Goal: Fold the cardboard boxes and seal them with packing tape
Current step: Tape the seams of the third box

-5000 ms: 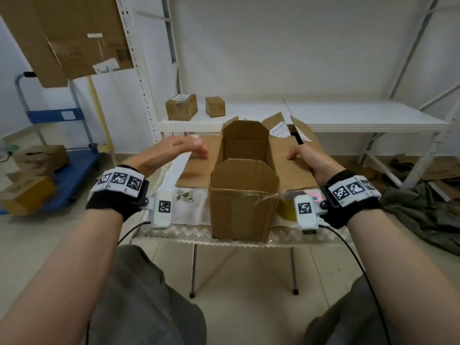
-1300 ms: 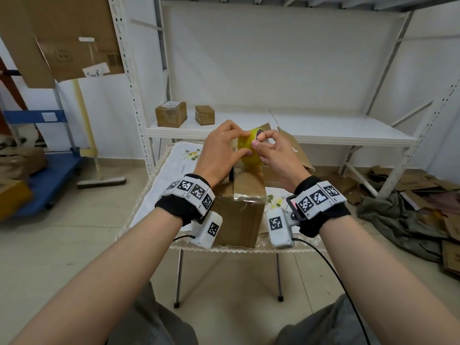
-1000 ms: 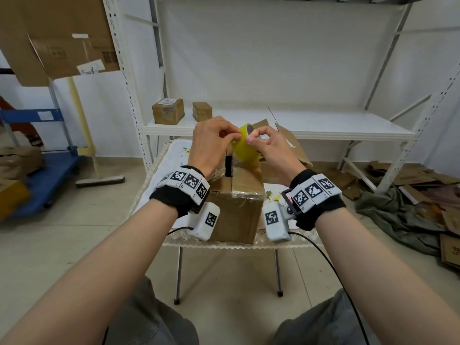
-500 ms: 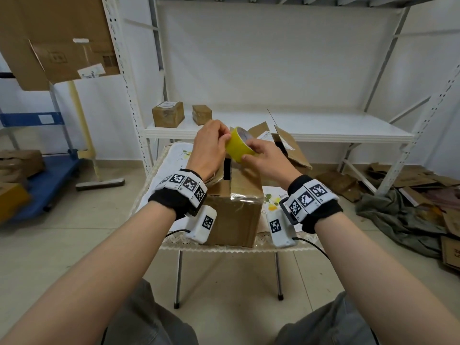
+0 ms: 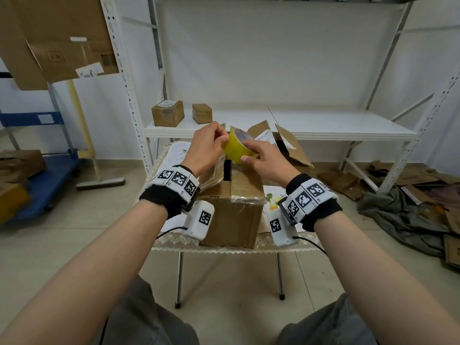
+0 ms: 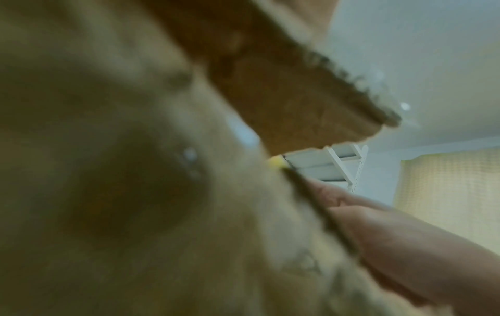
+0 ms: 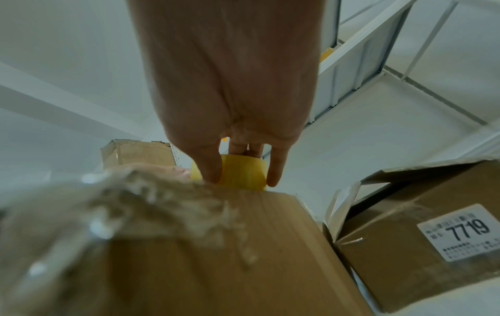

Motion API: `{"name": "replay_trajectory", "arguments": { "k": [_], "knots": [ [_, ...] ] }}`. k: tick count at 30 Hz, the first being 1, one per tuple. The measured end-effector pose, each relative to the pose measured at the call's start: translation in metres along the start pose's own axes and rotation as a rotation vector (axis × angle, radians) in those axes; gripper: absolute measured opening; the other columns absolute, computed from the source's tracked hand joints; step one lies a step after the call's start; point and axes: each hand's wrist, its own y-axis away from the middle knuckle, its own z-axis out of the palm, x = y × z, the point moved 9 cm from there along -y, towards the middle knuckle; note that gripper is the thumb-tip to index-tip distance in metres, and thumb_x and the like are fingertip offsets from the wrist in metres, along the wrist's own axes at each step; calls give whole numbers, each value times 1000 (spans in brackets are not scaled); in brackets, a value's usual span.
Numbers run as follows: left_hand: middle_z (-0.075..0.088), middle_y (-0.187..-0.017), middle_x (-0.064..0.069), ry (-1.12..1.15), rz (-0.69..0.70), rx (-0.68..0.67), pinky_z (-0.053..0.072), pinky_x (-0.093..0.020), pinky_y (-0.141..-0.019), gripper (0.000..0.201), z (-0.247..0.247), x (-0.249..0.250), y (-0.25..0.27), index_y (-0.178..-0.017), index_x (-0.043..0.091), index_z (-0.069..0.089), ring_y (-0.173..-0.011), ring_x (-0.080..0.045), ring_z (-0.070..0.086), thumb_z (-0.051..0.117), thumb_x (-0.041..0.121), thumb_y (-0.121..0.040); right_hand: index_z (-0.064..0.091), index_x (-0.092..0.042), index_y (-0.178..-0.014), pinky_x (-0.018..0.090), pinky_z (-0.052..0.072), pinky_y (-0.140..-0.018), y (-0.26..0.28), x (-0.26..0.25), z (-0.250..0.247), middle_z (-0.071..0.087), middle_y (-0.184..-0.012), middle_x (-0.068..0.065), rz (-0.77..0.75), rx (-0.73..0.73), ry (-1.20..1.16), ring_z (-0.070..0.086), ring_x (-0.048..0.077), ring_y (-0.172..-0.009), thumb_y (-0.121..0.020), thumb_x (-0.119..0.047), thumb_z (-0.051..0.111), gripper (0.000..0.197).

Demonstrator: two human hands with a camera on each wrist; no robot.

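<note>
Small cloth-covered table on tiled floor, white shelving at 12 o'clock, blue cart at 9. On table, cardboard box; above it yellow tape roll, gripped by right hand, pinched at its edge by left hand

Yellow tape roll tilted above brown box; flaps gapped.

White walls and a pale tiled floor. A white metal shelving unit stands far centre; a blue trolley far left; crumpled grey cloth lies right.
</note>
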Motion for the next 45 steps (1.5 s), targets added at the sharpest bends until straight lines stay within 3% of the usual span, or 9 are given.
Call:
{"name": "replay_trajectory", "arguments": {
  "k": [5,8,11,15,19,23,34,39,45],
  "knots": [
    [59,-93,2,-24,-48,-37,35,-12,-64,6,2,-3,-3,-96,14,60,-85,-11,52,55,13,-99,55,-14,-142,29,37,-98,0,0,1,60,-136,8,27,11,3,47,12,-115,-98,-13,62,45],
    [59,-97,-1,-23,-89,-52,37,-23,-70,9,2,-4,-3,-100,11,62,-89,-15,52,54,14,-100,57,-14,-140,28,36,-95,-1,0,1,61,-134,9,30,17,18,52,19,-119,-97,-13,63,43],
    [59,-98,-1,-4,-124,-59,37,-26,-77,9,3,-4,-2,-99,11,61,-90,-15,51,53,14,-101,57,-13,-140,26,36,-94,-1,0,0,62,-133,10,46,28,14,53,24,-123,-97,-11,63,43],
    [60,-105,-3,19,-81,9,41,-22,-77,5,-1,1,1,-103,14,60,-95,-14,55,58,14,-98,57,-13,-140,27,36,-94,-1,0,1,62,-133,10,55,25,-5,53,24,-123,-98,-12,63,43],
    [53,-118,3,16,39,28,47,-15,-80,30,-3,11,3,-124,18,65,-99,-10,57,68,19,-93,58,-15,-138,32,40,-97,-2,4,1,62,-131,10,73,34,-39,53,24,-122,-98,-13,63,41],
    [65,-115,3,67,19,74,46,-6,-68,29,-1,11,8,-118,17,73,-84,-3,60,73,21,-89,61,-16,-135,38,43,-100,0,3,-2,64,-125,9,64,59,-71,54,23,-115,-98,-12,62,37],
    [75,-84,10,86,-94,194,60,-40,-76,9,-13,-3,0,-87,26,80,-76,-13,70,80,33,-81,64,-14,-128,35,43,-91,3,-2,0,65,-118,9,10,41,-72,55,24,-109,-97,-10,62,31],
    [71,-85,10,24,-72,149,59,-41,-76,12,-6,-5,-7,-91,26,75,-79,-12,68,71,36,-88,60,-14,-133,39,44,-97,5,-1,0,64,-122,7,9,32,-78,55,23,-112,-98,-11,61,35],
    [60,-101,2,-89,25,54,51,-40,-81,10,10,4,-5,-98,20,56,-91,-17,57,50,27,-101,59,-12,-135,40,44,-98,6,-4,0,62,-124,10,-2,33,-62,53,22,-111,-99,-11,59,36]
  ]
}}
